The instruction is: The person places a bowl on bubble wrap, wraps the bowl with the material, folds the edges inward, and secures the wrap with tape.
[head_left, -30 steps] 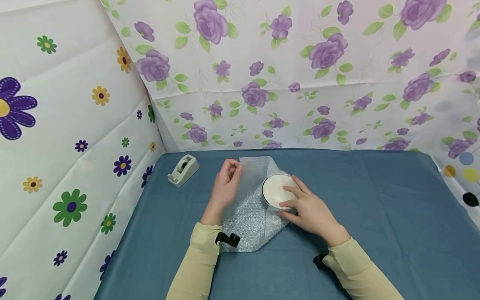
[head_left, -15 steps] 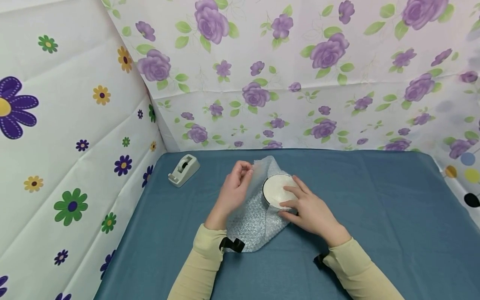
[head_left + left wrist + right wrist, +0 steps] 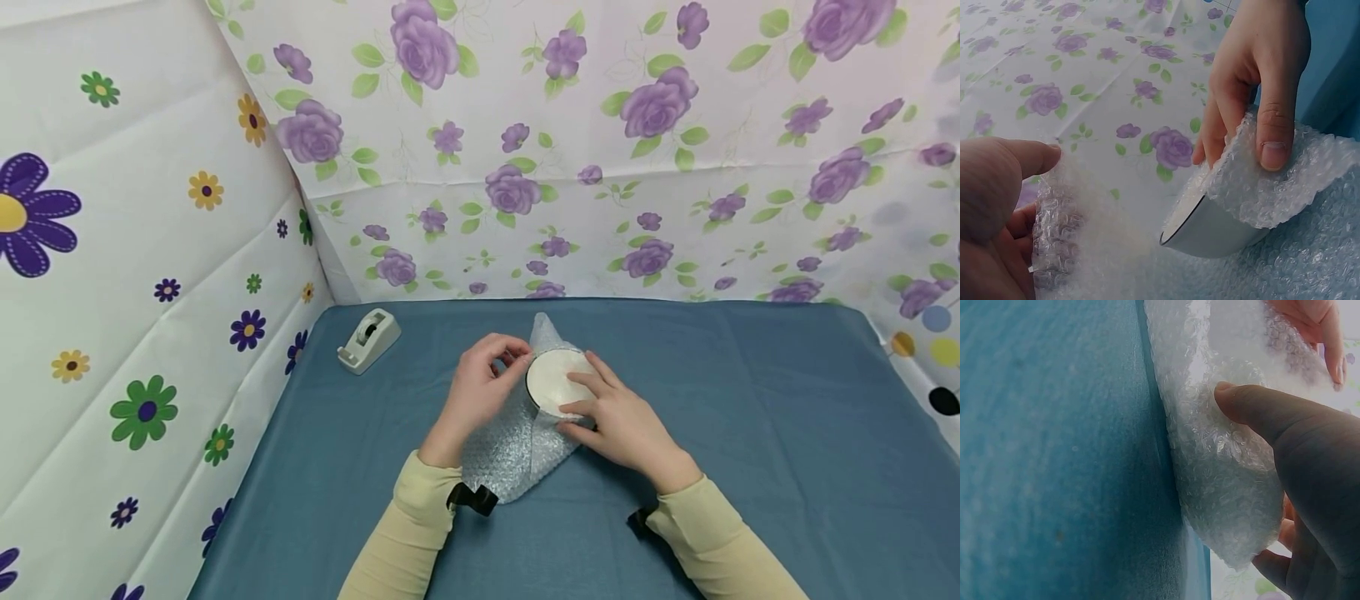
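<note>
A white bowl (image 3: 549, 383) with a thin dark rim sits on a sheet of bubble wrap (image 3: 501, 457) in the head view. My left hand (image 3: 486, 379) pinches the sheet's left edge between thumb and fingers, lifted up beside the bowl. My right hand (image 3: 624, 427) grips the bowl's right side through a folded flap. In the left wrist view, its thumb (image 3: 1274, 134) presses the flap from outside and its fingers reach inside the bowl (image 3: 1216, 232). Bubble wrap (image 3: 1222, 481) covers the bowl's near side in the right wrist view.
A white tape dispenser (image 3: 369, 342) stands on the blue-covered table (image 3: 750, 433) at the back left. Flower-printed cloths (image 3: 600, 217) rise behind the table and on its left side. Black straps (image 3: 474, 498) hang at the wrists.
My left hand has moved right, bringing the pinched edge of the bubble wrap up against the bowl's left rim. My right hand and the bowl have stayed in place.
</note>
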Motion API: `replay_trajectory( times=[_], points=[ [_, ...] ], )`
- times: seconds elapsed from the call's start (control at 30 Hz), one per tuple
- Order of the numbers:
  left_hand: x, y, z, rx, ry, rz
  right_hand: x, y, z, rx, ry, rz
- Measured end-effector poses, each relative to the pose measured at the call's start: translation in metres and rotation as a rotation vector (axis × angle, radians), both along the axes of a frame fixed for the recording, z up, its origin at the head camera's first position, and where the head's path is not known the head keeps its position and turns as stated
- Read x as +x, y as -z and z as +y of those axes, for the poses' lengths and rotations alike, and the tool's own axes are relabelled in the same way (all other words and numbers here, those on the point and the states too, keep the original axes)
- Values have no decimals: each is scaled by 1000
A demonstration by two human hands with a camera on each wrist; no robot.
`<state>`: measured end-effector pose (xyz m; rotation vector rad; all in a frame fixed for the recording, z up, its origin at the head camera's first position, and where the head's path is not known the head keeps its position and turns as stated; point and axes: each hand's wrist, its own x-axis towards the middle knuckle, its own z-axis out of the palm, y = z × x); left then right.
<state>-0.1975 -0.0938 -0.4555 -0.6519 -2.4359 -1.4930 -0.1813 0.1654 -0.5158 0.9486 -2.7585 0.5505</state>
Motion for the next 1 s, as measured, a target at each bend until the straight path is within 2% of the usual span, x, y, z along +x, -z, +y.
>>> replay_trajectory(
  times=[0.23,0.6,1.0],
  points=[
    [2,2,8,-15,0,-16,-1,2,0,3,-4,7],
    [5,7,17,-43,82,-58,1,-1,1,-6,-12,1],
    [5,16,22,-68,75,-74,0,0,3,2,-27,17]
  ],
)
